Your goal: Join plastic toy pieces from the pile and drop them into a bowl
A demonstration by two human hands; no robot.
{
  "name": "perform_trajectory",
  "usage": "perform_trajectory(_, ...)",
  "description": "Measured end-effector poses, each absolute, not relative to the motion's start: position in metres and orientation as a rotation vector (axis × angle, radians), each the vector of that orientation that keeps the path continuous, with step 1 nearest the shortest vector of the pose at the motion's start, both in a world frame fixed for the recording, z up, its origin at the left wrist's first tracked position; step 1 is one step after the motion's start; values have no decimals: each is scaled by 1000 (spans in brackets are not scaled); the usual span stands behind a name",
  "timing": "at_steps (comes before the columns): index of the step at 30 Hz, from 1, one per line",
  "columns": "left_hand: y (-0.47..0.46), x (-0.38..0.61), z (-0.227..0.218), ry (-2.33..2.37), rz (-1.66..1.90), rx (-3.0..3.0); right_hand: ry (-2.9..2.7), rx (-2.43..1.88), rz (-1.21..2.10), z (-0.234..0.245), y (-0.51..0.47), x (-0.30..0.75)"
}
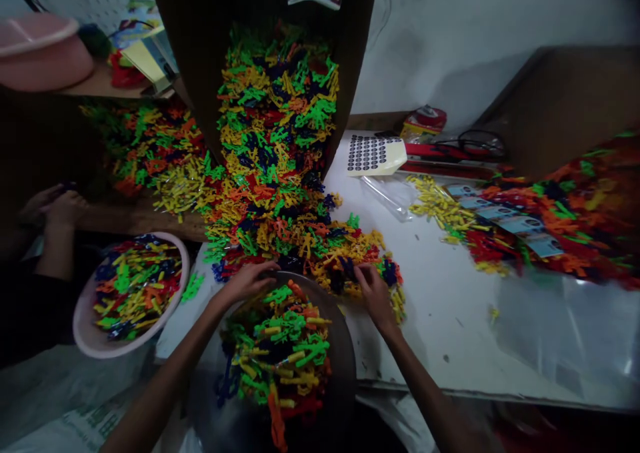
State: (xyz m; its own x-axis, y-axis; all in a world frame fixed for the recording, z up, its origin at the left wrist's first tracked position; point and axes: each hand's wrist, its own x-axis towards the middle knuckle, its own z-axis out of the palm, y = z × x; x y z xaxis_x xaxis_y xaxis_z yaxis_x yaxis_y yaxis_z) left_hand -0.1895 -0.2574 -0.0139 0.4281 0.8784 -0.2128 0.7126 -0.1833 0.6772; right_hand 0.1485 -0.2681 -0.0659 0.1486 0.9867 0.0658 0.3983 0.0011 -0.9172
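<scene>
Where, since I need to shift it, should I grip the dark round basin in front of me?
Grip the dark round basin by its rim, from outside, one hand on each side. It is heaped with colourful plastic pieces, so the rim is the free part. Your left hand lies on the far rim.

Plastic pieces (277,349) in basin (344,353), tub (83,316) left

My basin (345,353) runs off the frame's bottom edge, and my right fingertips (364,274) vanish among the plastic pieces (345,256). The cards (505,216) at right are too small to read.
</scene>
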Motion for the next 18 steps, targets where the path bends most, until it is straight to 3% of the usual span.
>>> perform_trajectory(5,-261,-193,-12,1344,228,1926,-1037,-1601,899,-69,-279,134)
perform_trajectory(9,-246,-159,-6,1486,154,2240,-864,-1514,1007,-72,-284,129)
perform_trajectory(14,-232,-74,-4,1101,132,2586,-614,-1460,1060,-74,-293,143)
perform_trajectory(18,-235,4,-27,800,3,2745,-433,-1349,977,-71,-306,163)
